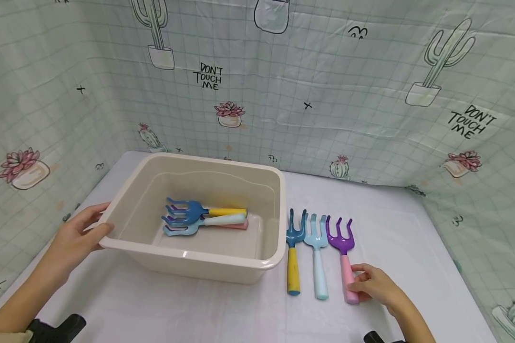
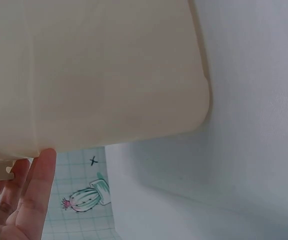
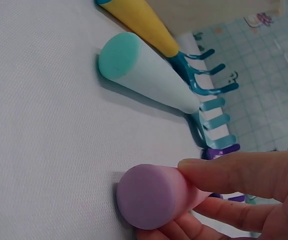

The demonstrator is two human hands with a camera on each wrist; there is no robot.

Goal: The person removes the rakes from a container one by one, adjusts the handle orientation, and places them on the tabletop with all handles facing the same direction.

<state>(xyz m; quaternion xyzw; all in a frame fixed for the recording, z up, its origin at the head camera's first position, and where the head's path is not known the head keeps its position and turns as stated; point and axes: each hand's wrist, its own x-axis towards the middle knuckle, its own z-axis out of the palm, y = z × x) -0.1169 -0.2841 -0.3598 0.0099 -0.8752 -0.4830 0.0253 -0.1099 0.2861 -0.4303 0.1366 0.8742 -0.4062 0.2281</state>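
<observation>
My left hand grips the left rim of a beige plastic basin, thumb over the rim and fingertips against its outer side. Inside the basin lie a blue hand fork with a yellow handle, a light blue hand fork, and a pink handle partly hidden beneath them. To the right of the basin, my right hand pinches the pink handle of a purple hand fork between thumb and fingers. Its tines point away from me, toward the back.
Left of the purple fork, a light blue hand fork and a blue one with a yellow handle lie side by side on the white table. A cactus-print cloth rises behind the table and at both sides.
</observation>
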